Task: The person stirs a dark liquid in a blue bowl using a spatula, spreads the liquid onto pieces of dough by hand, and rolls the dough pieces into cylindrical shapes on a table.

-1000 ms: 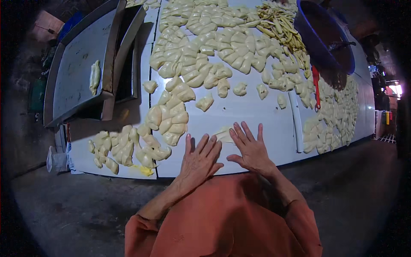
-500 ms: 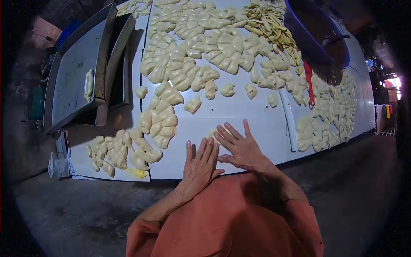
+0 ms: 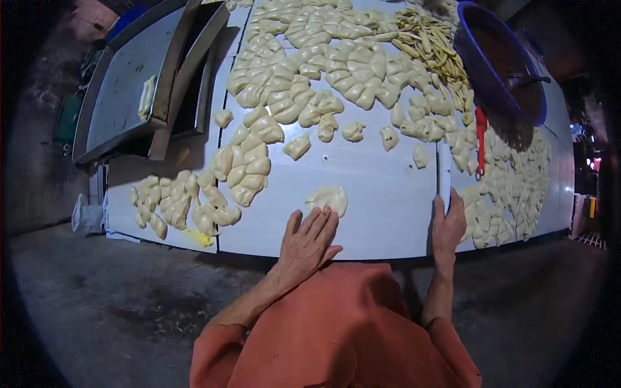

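Note:
A flattened round of pale dough (image 3: 333,195) lies on the white table near its front edge. The fingertips of my left hand (image 3: 305,240) rest on its near edge, stretched out flat. Farther right, my right hand (image 3: 447,226) is closed around the near end of a thin white rolling pin (image 3: 444,169), which lies pointing away from me. Several loose dough pieces, one of them a small lump (image 3: 297,147), sit beyond the flattened round. A larger cluster of glossy dough pieces (image 3: 249,165) lies to the left of it.
Dough pieces cover much of the far table. Metal trays (image 3: 123,84) are stacked at the left. Yellowish strips (image 3: 427,45) lie at the back right, beside a purple basin (image 3: 474,61) of brown contents. A red-handled tool (image 3: 480,132) lies near the rolling pin.
My right hand has left the dough, moved right and taken hold of the rolling pin. My left hand stays at the dough, whose flattened shape now shows. The view has shifted slightly.

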`<state>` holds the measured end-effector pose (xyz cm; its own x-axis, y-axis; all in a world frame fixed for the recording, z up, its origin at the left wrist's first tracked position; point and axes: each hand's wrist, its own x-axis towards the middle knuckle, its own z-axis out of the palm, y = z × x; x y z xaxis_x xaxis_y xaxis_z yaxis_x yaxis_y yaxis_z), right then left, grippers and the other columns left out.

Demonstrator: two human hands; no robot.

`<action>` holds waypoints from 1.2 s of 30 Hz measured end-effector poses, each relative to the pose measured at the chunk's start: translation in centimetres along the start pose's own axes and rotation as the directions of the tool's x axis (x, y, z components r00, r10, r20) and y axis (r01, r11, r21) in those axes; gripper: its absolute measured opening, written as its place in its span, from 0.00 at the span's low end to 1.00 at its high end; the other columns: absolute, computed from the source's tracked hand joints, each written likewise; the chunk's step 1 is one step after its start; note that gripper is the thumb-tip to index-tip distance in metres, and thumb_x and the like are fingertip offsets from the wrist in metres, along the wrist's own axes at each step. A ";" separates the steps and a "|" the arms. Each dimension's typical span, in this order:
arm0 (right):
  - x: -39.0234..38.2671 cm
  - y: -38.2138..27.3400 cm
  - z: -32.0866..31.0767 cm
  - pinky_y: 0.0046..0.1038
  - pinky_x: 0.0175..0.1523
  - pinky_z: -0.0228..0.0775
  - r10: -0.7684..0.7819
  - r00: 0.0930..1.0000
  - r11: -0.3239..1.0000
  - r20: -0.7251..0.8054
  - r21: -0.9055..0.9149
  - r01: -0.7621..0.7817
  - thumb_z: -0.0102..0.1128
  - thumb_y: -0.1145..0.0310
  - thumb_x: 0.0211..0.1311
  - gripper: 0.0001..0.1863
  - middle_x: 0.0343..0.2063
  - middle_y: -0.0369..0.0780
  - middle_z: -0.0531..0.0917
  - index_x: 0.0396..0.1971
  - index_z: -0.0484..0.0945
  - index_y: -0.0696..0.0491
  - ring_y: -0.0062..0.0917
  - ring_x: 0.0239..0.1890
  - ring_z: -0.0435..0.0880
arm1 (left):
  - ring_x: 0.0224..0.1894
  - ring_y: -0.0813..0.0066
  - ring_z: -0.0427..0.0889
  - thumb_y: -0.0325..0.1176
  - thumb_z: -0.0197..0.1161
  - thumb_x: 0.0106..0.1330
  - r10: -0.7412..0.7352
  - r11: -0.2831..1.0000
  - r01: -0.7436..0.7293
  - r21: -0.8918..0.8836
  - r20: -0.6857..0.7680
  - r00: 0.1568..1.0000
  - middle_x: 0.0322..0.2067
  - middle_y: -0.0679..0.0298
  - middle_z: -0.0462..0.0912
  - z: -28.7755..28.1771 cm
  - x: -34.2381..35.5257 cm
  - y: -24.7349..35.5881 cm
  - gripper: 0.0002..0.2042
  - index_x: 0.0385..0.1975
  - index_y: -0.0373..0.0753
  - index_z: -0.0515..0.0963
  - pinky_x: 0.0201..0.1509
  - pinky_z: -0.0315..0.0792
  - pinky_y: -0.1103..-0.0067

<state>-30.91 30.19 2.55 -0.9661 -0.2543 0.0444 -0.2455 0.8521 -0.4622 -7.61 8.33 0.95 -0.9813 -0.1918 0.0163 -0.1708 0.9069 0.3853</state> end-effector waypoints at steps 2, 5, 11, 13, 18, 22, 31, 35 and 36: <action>-0.8 -0.9 -0.4 0.44 0.55 0.69 -0.156 0.988 0.983 0.012 0.103 0.154 0.61 0.68 0.66 0.22 0.46 0.51 0.80 0.57 0.75 0.61 0.48 0.49 0.79 | 0.65 0.61 0.72 0.49 0.67 0.64 -0.025 0.997 0.024 -0.075 -0.011 1.000 0.63 0.56 0.75 -1.1 -0.3 -0.5 0.32 0.64 0.39 0.71 0.67 0.60 0.54; -1.6 -3.7 0.3 0.41 0.55 0.69 -0.561 0.819 0.822 0.122 0.196 0.534 0.65 0.72 0.60 0.24 0.48 0.46 0.81 0.58 0.76 0.55 0.42 0.49 0.80 | 0.63 0.60 0.73 0.45 0.69 0.64 -0.055 0.983 0.026 -0.184 -0.156 0.986 0.64 0.55 0.73 -1.6 -1.3 -1.6 0.29 0.63 0.40 0.73 0.65 0.61 0.55; -2.6 -9.7 6.5 0.45 0.64 0.61 -0.750 0.555 0.629 0.361 0.127 0.767 0.67 0.56 0.61 0.28 0.57 0.41 0.77 0.62 0.76 0.45 0.34 0.59 0.74 | 0.74 0.49 0.60 0.46 0.63 0.68 -0.223 0.966 0.233 0.109 -0.102 0.970 0.72 0.49 0.63 -1.3 0.8 -3.1 0.34 0.71 0.35 0.64 0.73 0.44 0.41; -2.8 -9.8 7.3 0.52 0.69 0.53 -0.711 0.641 0.644 0.288 -0.098 0.758 0.64 0.50 0.63 0.32 0.65 0.43 0.70 0.65 0.73 0.44 0.38 0.67 0.66 | 0.76 0.48 0.56 0.47 0.59 0.70 -0.260 0.964 0.263 0.038 -0.079 0.962 0.72 0.48 0.61 -0.5 1.6 -4.1 0.34 0.71 0.33 0.63 0.72 0.36 0.35; 0.2 -11.8 10.2 0.63 0.73 0.37 -0.535 0.802 0.745 0.265 -0.301 0.596 0.55 0.45 0.69 0.34 0.75 0.46 0.57 0.70 0.67 0.45 0.47 0.76 0.51 | 0.79 0.48 0.46 0.47 0.56 0.72 -0.332 0.936 0.346 0.070 -0.158 0.930 0.75 0.47 0.52 -0.4 6.5 -6.7 0.32 0.73 0.40 0.62 0.71 0.29 0.33; 4.7 -14.8 11.8 0.66 0.73 0.33 -0.563 0.811 0.740 0.161 -0.340 0.581 0.52 0.44 0.71 0.34 0.74 0.53 0.56 0.72 0.66 0.45 0.51 0.77 0.47 | 0.79 0.41 0.35 0.48 0.51 0.74 -0.287 0.936 0.333 0.116 -0.296 0.911 0.78 0.45 0.39 -0.7 11.4 -10.1 0.31 0.75 0.47 0.58 0.69 0.26 0.31; 2.7 -9.8 7.7 0.39 0.46 0.73 -0.771 0.556 0.622 0.310 0.175 0.764 0.75 0.51 0.49 0.29 0.42 0.41 0.81 0.48 0.81 0.51 0.39 0.43 0.81 | 0.78 0.35 0.33 0.52 0.56 0.72 -0.120 0.982 0.142 0.120 -0.177 0.977 0.77 0.43 0.35 -2.5 9.3 -9.7 0.35 0.76 0.49 0.55 0.69 0.30 0.30; 1.0 -11.4 5.4 0.44 0.55 0.70 -0.721 0.581 0.685 0.376 0.268 0.677 0.67 0.50 0.60 0.26 0.52 0.46 0.79 0.54 0.80 0.49 0.41 0.53 0.79 | 0.78 0.36 0.37 0.54 0.55 0.72 0.008 0.997 0.009 0.080 -0.210 0.978 0.77 0.44 0.40 -2.7 8.2 -8.5 0.35 0.76 0.50 0.55 0.70 0.32 0.31; 0.3 -11.6 6.1 0.46 0.60 0.66 -0.723 0.604 0.671 0.335 0.135 0.729 0.64 0.51 0.63 0.28 0.57 0.47 0.76 0.59 0.77 0.48 0.41 0.59 0.75 | 0.78 0.40 0.41 0.55 0.56 0.71 -0.001 0.986 0.026 0.163 -0.156 0.988 0.77 0.47 0.46 -1.1 8.0 -8.7 0.35 0.76 0.48 0.57 0.72 0.33 0.33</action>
<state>-27.84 17.50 2.53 -0.3792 -0.9230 0.0648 -0.8584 0.3247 -0.3971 -13.91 -1.55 -1.27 -0.9554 -0.2484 0.1594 -0.2087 0.9504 0.2304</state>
